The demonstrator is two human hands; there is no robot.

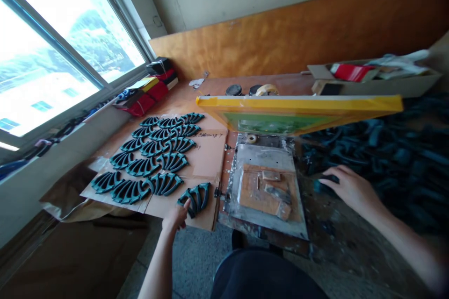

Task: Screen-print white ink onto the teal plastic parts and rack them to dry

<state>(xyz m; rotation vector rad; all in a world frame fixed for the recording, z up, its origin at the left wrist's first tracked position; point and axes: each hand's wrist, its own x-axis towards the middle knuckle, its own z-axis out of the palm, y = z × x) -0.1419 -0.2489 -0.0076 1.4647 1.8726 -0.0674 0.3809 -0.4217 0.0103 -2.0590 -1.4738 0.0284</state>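
Note:
My left hand [175,217] is at the front edge of a cardboard sheet [208,166]. Its index finger and thumb are around the near end of a dark green curved plastic handle [188,205], the leftmost in a short row of similar pieces. Farther back on the sheet, several rows of these curved handles [129,189] lie fanned side by side. On the right, my right hand [342,180] has its fingers closed on another dark plastic handle [329,179], beside a heap of dark pieces [393,163]. Blur hides its exact shape.
A yellow-edged screen frame [298,102] stands tilted up over a metal plate [259,154] bearing a brown board and small blocks. Tape rolls [267,90] and a cardboard box [379,88] sit behind. Red packages [147,98] lie by the window.

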